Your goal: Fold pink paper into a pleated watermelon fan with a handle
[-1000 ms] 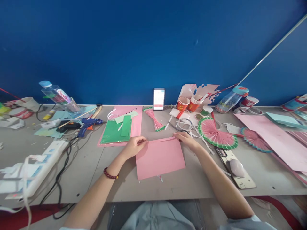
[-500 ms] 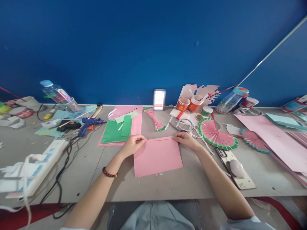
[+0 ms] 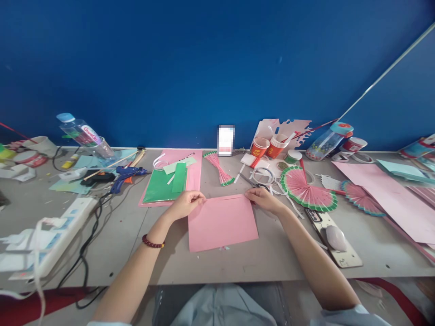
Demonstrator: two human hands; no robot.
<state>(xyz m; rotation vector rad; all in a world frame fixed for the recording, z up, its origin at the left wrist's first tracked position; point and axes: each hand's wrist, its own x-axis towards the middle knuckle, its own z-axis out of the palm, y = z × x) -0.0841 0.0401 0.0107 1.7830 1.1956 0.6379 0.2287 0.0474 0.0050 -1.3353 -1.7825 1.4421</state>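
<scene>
A sheet of pink paper (image 3: 222,224) is in front of me, its far edge turned in a narrow fold. My left hand (image 3: 188,203) pinches the far left corner, fingers closed. At the far right corner my right hand (image 3: 263,199) pinches the same sheet between thumb and fingers. The sheet's near edge is slightly slanted, over the grey table (image 3: 238,269). Just behind my left hand lies a green paper pack (image 3: 161,188) on larger pink paper. Scissors (image 3: 260,184) lie behind my right hand, partly hidden by it.
A pleated watermelon fan (image 3: 307,192) and a phone (image 3: 351,259) with a mouse (image 3: 335,238) on it lie to the right. A folded pink strip (image 3: 220,170), a propped phone (image 3: 226,141) and paper cups (image 3: 260,147) are behind. A glue gun (image 3: 127,174) and power strip (image 3: 68,231) are left.
Both hands and the pink paper have shifted very slightly to the left. The grip at both corners looks the same.
</scene>
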